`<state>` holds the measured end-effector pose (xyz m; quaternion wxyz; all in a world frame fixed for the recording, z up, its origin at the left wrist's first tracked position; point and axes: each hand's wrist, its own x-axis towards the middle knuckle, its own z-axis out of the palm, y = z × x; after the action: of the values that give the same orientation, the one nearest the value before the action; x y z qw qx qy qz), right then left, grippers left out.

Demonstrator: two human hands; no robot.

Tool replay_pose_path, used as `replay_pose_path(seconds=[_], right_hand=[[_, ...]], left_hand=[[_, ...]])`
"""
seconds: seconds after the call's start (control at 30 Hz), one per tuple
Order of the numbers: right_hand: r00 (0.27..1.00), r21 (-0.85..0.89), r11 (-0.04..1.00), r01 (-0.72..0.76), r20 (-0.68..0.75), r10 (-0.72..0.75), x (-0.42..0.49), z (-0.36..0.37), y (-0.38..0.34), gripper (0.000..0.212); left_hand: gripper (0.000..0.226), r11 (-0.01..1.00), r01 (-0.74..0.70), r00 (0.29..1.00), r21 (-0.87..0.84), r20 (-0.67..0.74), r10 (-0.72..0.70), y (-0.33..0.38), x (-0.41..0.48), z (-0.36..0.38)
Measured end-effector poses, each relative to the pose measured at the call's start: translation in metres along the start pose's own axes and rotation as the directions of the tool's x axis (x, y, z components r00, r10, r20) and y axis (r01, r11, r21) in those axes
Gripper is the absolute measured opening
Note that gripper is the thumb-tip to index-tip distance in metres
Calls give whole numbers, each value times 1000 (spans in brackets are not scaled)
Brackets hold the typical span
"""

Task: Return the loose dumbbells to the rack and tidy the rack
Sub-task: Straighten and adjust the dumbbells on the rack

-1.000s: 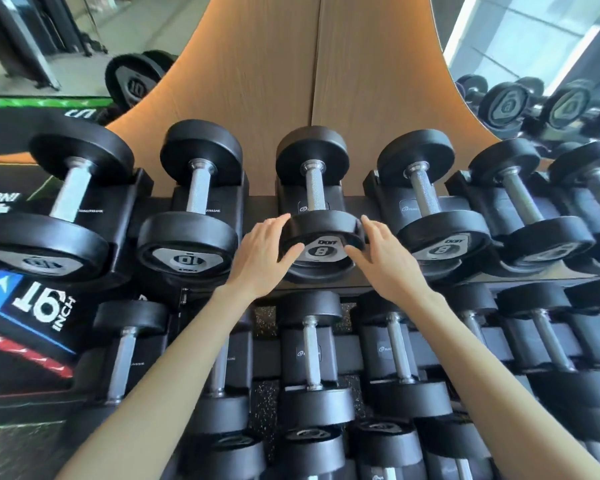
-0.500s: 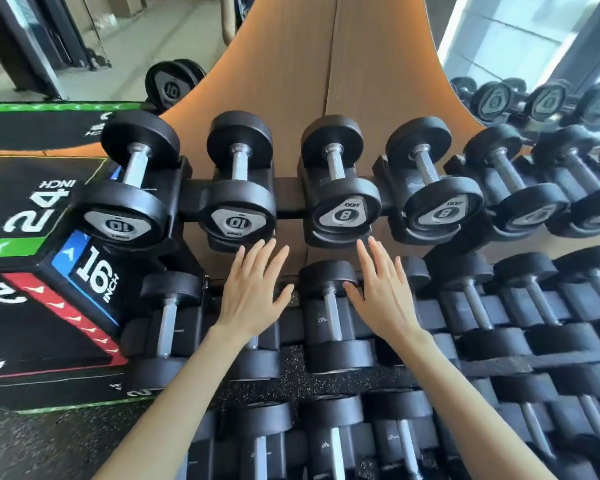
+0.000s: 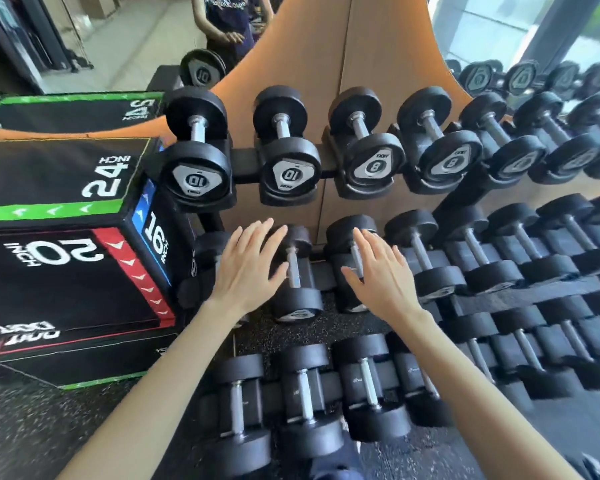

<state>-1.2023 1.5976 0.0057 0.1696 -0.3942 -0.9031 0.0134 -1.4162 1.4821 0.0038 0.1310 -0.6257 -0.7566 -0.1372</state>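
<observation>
A three-tier rack [image 3: 520, 299] holds black round-headed dumbbells with steel handles. On the top tier sit two marked 10 [image 3: 196, 174] [image 3: 290, 168] and two marked 8 [image 3: 374, 161] [image 3: 449, 157]. My left hand [image 3: 250, 268] hovers flat with straight fingers over the middle tier, beside a dumbbell [image 3: 293, 275] there. My right hand [image 3: 378, 275] is spread flat over the neighbouring middle-tier dumbbell [image 3: 352, 237], hiding most of its handle. Neither hand holds anything. More dumbbells [image 3: 305, 403] lie on the bottom tier.
A black plyo box [image 3: 59, 258] marked 24, 20 and 16 inch stands close against the rack's left end. A wooden panel [image 3: 326, 64] and mirrors back the rack. A person's reflection [image 3: 229, 26] shows in the mirror. Speckled rubber floor [image 3: 32, 427] lies at lower left.
Both hands came off the top-tier 8 dumbbell's front head and dropped to the middle tier. My view pulled back and shifted left, showing more of the plyo box.
</observation>
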Motion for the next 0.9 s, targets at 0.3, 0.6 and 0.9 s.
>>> replay_pose_path(seconds=[0.3, 0.6, 0.9], right_hand=[[992, -61, 997, 51, -109, -57, 25, -30, -34, 62], [999, -25, 999, 46, -11, -47, 82, 7, -21, 62], [996, 26, 996, 91, 19, -92, 207, 28, 22, 59]], left_hand=[[61, 999, 16, 998, 34, -67, -14, -26, 4, -39], [59, 999, 32, 999, 5, -12, -32, -49, 50, 1], [56, 997, 67, 997, -34, -30, -68, -78, 176, 34]])
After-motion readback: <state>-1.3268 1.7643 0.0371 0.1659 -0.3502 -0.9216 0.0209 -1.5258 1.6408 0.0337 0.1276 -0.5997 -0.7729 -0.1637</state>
